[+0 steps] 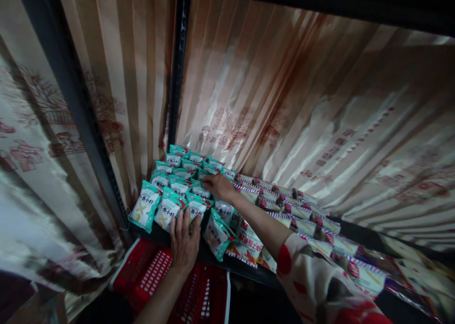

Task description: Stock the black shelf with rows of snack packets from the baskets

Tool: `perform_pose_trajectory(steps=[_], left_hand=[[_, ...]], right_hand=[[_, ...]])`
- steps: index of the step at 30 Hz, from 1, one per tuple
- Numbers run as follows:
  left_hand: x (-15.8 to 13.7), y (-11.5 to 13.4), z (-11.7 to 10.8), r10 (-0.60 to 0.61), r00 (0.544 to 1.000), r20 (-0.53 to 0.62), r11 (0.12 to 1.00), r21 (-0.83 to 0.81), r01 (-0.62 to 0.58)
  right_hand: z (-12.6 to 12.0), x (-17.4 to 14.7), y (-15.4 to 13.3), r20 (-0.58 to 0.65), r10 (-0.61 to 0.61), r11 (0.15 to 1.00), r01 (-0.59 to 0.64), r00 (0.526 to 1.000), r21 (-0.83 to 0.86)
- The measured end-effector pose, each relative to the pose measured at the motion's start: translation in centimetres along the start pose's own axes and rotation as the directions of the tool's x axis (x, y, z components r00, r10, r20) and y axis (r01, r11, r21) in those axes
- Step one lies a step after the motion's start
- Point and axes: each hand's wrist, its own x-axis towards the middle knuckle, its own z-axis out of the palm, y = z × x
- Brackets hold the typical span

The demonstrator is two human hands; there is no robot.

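Note:
Rows of small teal-and-white snack bags (pixel 145 205) stand on a dark shelf (pixel 245 270). My left hand (pixel 185 241) rests with outstretched fingers against the front row, touching a teal snack bag (pixel 169 205) and the one to its right. Reaching over the rows, my right hand (pixel 220 186) has its fingers bent down and closed at the top of a teal bag (pixel 199 189) farther back. Its fingertips are partly hidden. One teal bag (pixel 217 234) at the front right leans at a tilt beside a red-and-white packet (pixel 249 238).
Below the shelf edge is a red plastic basket (pixel 152 269) with slotted sides. Rows of striped-edge packets (pixel 302 224) extend right under my right arm. Dark metal posts (pixel 177 68) and a pleated patterned curtain (pixel 249 77) enclose the shelf's back and left.

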Motion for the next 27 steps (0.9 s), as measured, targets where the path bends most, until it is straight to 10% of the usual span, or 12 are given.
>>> perform_pose_trajectory(steps=[8,27], left_hand=[[-0.7,-0.1,0.5,0.053,0.999,-0.008,0.997,-0.048,-0.054],[-0.6,0.4,0.9,0.043,0.997,-0.068,0.986,-0.158,-0.053]], right_hand=[[0.2,0.9,2.6,-0.213,0.144,0.988,-0.153,0.966,-0.025],[1.5,3.2,3.8,-0.138,0.18,0.983,-0.183,0.974,-0.014]])
